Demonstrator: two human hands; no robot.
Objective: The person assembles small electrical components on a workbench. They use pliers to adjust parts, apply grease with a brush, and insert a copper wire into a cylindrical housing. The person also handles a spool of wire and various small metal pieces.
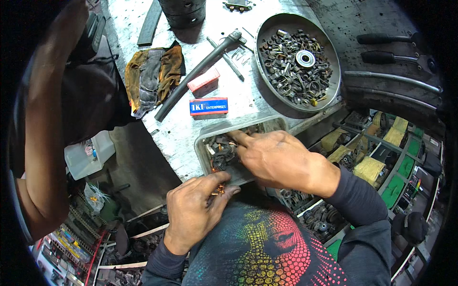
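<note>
My left hand point(193, 209) is closed in a pinch on small copper-coloured metal parts point(219, 189), just outside the near left corner of a grey plastic tub point(199, 155). Inside the tub lies a jumble of small dark metal parts point(220, 151), a few with a coppery shine. My right hand point(284, 159) reaches over the tub's right side, index finger stretched out among the parts. Its thumb and lower fingers are mostly hidden, and I see nothing held in it.
Beyond the tub are a blue box point(208, 107), a red-and-white box point(203, 80), a long dark bar point(193, 77) and gloves or rags point(155, 78). A round metal pan point(336, 81) holds many small parts and a bearing point(306, 58). Another person's arm point(45, 128) is at left.
</note>
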